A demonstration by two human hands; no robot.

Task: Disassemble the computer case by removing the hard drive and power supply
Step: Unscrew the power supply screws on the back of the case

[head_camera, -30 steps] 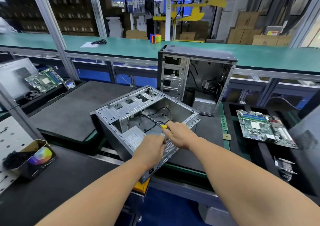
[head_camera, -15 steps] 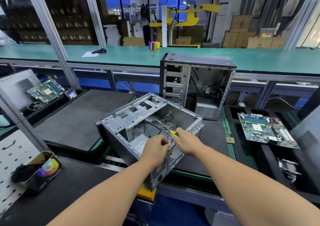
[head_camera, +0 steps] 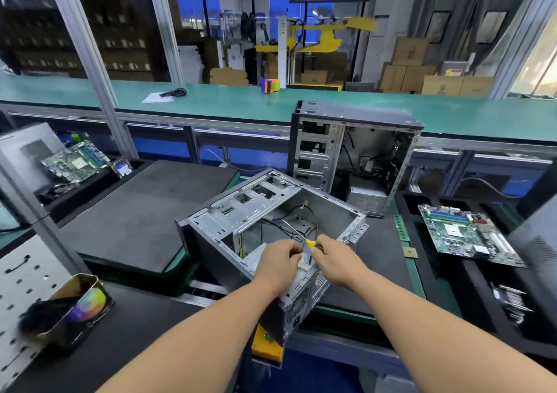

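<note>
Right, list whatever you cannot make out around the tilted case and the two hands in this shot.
Head view only:
- Screwdriver: only a yellow bit shows; the right hand hides the rest, tip included.
- Left hand: its fingertips curl out of sight, so what they pinch is unclear.
- Power supply screws: covered by both hands.
- Hard drive in the tilted case: none discernible behind the metal frame.

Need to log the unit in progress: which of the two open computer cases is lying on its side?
The near case under both hands, tipped on its side with its open face up. The other case stands upright behind it.
</note>
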